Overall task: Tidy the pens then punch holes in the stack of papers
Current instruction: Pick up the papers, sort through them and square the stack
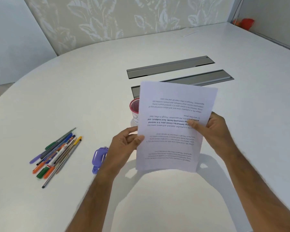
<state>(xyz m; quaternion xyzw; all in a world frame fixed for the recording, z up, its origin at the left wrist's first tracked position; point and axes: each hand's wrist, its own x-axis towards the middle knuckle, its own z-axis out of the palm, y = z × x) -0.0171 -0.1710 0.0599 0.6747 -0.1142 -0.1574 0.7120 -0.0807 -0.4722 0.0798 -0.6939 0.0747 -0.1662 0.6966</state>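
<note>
A stack of printed white papers [172,104] is held up off the white table, its text upside down to me. My left hand [124,144] pinches its left edge and my right hand [214,129] grips its right edge, thumb on the front. A loose pile of several pens [57,153] in green, orange, purple, blue and yellow lies on the table at the left. A purple hole punch [99,158] sits beside my left wrist, partly hidden by it. A pink mesh pen cup [134,108] stands behind the papers, mostly covered.
Two grey metal cable-tray lids [171,66] are set into the white table [90,81] beyond the papers. A red object [244,23] sits at the far right corner. A patterned wall panel rises behind the table's curved far edge.
</note>
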